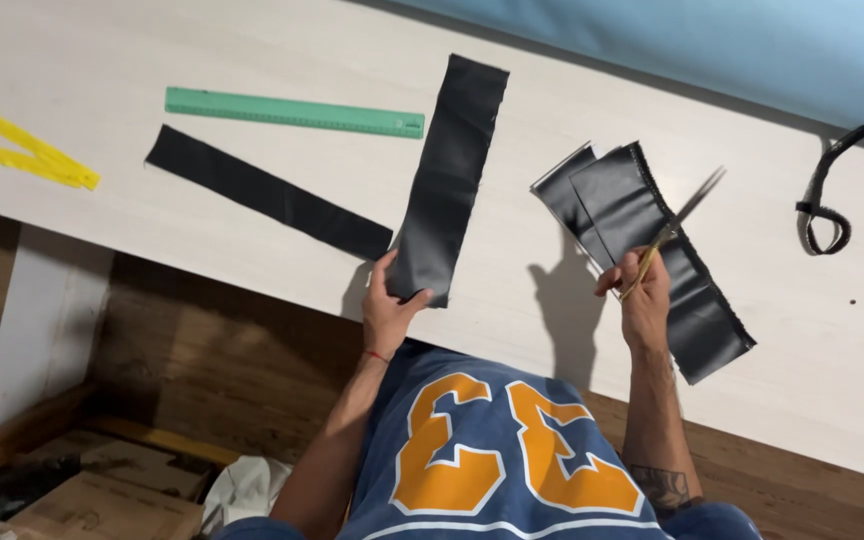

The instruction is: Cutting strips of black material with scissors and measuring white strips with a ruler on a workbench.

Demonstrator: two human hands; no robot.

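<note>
Head view shows my left hand pinching the near end of a black fabric strip, which lies across the table toward its far edge, likely held flat for cutting. My right hand, raised near the front edge, grips scissors, blades parted, over folded black pieces.

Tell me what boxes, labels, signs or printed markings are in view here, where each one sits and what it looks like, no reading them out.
Cardboard boxes: on the floor at lower left, below the table edge, brown, flaps partly open.
Green ruler: flat on the white table, upper left, long and narrow, with printed markings along one edge.
Shirt print: large orange figures outlined in white on the person's blue shirt, bottom centre.
No signs or screens visible.
</note>
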